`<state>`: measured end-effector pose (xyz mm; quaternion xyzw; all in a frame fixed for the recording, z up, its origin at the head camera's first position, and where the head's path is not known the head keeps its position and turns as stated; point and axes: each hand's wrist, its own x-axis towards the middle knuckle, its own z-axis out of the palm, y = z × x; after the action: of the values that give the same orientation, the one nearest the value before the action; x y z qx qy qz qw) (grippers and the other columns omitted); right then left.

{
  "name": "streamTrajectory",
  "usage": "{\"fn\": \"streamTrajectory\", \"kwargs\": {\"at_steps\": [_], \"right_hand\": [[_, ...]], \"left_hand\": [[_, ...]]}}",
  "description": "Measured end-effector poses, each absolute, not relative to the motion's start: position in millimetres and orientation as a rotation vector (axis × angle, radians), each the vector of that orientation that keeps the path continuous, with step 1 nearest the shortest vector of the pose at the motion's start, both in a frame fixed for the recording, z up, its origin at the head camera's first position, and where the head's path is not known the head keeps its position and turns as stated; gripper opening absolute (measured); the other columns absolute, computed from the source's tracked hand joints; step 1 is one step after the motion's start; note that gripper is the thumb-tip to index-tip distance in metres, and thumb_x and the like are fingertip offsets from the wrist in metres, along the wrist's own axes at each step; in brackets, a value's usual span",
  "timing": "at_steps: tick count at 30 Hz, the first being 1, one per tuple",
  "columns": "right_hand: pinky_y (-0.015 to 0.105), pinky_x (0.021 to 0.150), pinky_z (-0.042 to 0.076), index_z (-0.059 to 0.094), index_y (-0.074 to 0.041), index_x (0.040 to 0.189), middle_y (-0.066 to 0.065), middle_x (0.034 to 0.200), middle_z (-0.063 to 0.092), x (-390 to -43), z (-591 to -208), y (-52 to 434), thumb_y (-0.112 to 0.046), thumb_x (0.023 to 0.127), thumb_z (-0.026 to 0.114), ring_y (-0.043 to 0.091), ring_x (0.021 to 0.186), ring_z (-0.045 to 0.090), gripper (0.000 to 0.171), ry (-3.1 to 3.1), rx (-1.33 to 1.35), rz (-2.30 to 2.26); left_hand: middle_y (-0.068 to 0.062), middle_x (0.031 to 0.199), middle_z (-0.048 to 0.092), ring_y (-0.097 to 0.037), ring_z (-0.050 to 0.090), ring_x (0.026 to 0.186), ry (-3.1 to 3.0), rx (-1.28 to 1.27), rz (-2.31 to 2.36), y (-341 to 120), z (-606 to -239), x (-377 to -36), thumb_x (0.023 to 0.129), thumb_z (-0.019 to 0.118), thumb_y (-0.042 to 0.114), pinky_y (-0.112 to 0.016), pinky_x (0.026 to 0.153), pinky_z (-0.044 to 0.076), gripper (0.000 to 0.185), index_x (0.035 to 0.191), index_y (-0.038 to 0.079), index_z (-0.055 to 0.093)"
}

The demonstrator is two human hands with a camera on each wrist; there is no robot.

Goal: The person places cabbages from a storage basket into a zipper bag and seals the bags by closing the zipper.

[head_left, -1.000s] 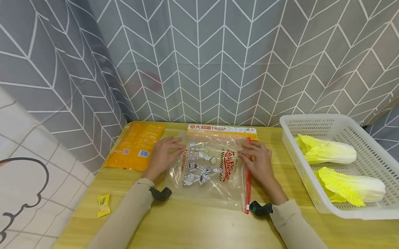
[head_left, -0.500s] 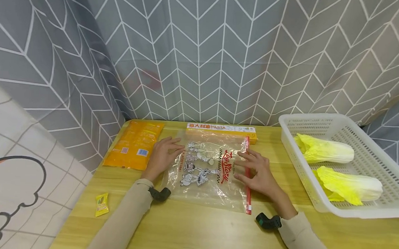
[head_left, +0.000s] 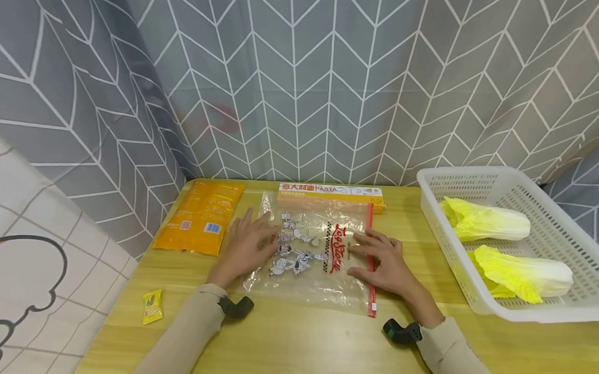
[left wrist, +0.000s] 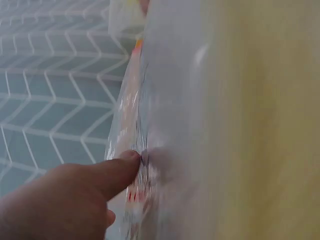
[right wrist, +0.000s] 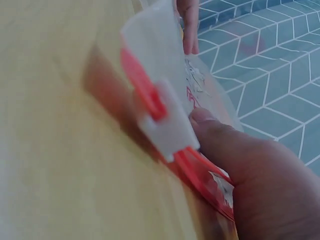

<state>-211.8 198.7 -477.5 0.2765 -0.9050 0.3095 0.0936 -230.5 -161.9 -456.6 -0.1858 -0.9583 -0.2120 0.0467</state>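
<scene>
A clear zip bag point(head_left: 311, 254) with cartoon print lies flat on the wooden table point(head_left: 302, 343); a red zip strip point(head_left: 370, 285) runs along its right edge. My left hand point(head_left: 251, 242) lies flat on the bag's left part, fingers straight. My right hand point(head_left: 379, 256) rests flat over the red strip, fingers pointing left. In the left wrist view a fingertip point(left wrist: 131, 161) presses the plastic point(left wrist: 170, 100). The right wrist view shows the white slider point(right wrist: 167, 122) on the red strip, close to my thumb point(right wrist: 210, 127).
A long pasta box point(head_left: 330, 193) lies behind the bag and an orange packet point(head_left: 203, 216) to its left. A white basket point(head_left: 448, 238) at the right holds two napa cabbages point(head_left: 484, 220) point(head_left: 524, 275). A small yellow sweet point(head_left: 152, 307) sits near the left edge.
Both hands have slid a little toward me across the bag. The right hand moved down along the red strip, and the left hand now lies further onto the plastic.
</scene>
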Motion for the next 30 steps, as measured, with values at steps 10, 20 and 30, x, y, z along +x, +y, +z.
{"fn": "streamTrajectory", "kwargs": {"at_steps": [10, 20, 30], "right_hand": [[0.055, 0.097, 0.024, 0.074, -0.018, 0.123, 0.013, 0.148, 0.058, -212, -477, 194, -0.039, 0.082, 0.082, 0.042, 0.144, 0.040, 0.047, -2.690, 0.762, 0.859], [0.062, 0.101, 0.024, 0.072, -0.017, 0.125, 0.015, 0.149, 0.057, -208, -480, 188, -0.040, 0.085, 0.080, 0.043, 0.144, 0.039, 0.047, -2.726, 0.644, 0.851], [0.062, 0.100, 0.024, 0.071, -0.016, 0.126, 0.018, 0.148, 0.056, -206, -478, 184, -0.039, 0.088, 0.077, 0.047, 0.142, 0.039, 0.045, -2.715, 0.562, 0.830]], "left_hand": [[-0.006, 0.164, 0.037, -0.041, 0.012, 0.158, -2.925, -0.734, -0.613, -131, -457, -195, 0.098, 0.062, 0.049, -0.070, 0.122, 0.005, 0.046, 0.138, 0.027, 0.064], [-0.002, 0.159, 0.047, -0.034, 0.023, 0.157, -2.841, -0.790, -0.615, -116, -470, -182, 0.098, 0.054, 0.058, -0.067, 0.123, 0.007, 0.052, 0.139, 0.027, 0.062], [0.001, 0.154, 0.053, -0.032, 0.032, 0.154, -2.758, -0.974, -0.545, -118, -473, -183, 0.092, 0.062, 0.057, -0.065, 0.123, 0.014, 0.055, 0.139, 0.029, 0.062]]}}
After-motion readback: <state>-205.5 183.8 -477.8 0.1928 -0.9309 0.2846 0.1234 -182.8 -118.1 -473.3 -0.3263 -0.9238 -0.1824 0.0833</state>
